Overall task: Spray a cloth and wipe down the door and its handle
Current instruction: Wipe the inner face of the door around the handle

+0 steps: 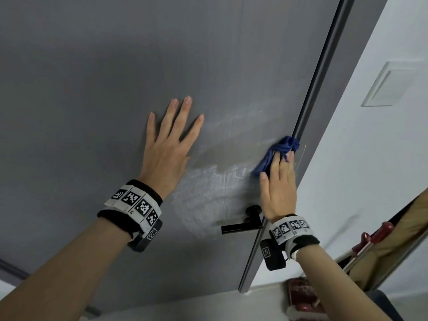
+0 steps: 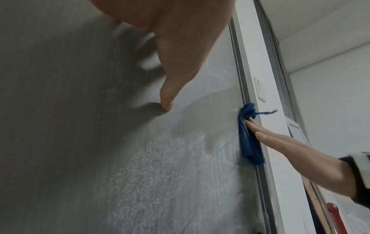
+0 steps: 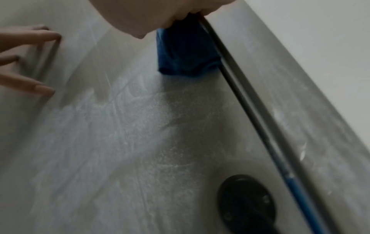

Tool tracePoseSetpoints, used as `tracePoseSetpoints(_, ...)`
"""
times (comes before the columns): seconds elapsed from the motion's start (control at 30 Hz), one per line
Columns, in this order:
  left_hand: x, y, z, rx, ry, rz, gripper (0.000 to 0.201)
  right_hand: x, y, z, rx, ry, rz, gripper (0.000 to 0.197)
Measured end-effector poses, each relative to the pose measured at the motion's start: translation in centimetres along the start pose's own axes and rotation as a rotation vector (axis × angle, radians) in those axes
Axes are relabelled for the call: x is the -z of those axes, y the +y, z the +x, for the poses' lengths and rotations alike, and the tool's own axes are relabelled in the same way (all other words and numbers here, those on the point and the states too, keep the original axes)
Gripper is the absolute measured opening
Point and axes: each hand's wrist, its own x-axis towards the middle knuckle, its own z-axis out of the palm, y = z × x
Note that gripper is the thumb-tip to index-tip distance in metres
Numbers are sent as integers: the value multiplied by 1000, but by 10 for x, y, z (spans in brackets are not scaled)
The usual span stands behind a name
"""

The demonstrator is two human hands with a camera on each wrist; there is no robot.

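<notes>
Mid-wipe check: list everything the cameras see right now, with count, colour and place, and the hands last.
door: one, grey, fills most of the view, streaked with pale wet smears above the handle
handle: one, black lever, low on the door near its right edge
cloth: one, blue, bunched against the door's right edge, above the handle
wall: white, right of the door
wall plate: one, white, on the wall at upper right
red-handled tools: red, lower right corner, number unclear
left hand: flat on the door, fingers spread, left of the smears
right hand: presses the cloth to the door with straight fingers
</notes>
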Motion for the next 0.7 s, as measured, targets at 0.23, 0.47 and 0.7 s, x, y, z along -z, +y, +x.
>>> tracePoseSetpoints(0.23, -4, 6, 2, 13, -43, 74, 113, -13, -44, 1, 22, -20, 259, 73)
tracePoseSetpoints(0.47, -5, 11, 1, 30, -26, 122, 118, -29, -65, -4, 220, -74, 180, 64)
tracePoseSetpoints(0.7, -8, 15, -1, 66, -45, 123, 118, -7, 28, -14, 71, -22, 94, 62)
